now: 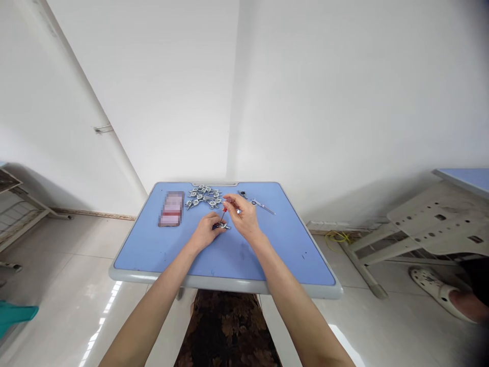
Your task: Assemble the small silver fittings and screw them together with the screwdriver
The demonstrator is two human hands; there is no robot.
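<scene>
My right hand (241, 214) is closed round the handle of a screwdriver (222, 216) with a red part near the shaft. Its shaft slants down to a small metal fitting (225, 226) on the blue desktop. With fingers closed at its left side, my left hand (208, 229) grips that fitting, partly hiding it. Just beyond my hands lies a pile of similar silvery metal fittings (202, 194). Behind my right hand are a dark round piece (243, 193) and a thin long tool (265, 207), whose kind I cannot make out.
A phone (171, 209) lies at the left of the blue desk (153, 255), which stands against a white wall. Another desk (439, 219) is at the right, with a yellow cable (338, 237) on the floor and a person's foot in a clog (435, 288). A teal stool (15, 313) sits at lower left.
</scene>
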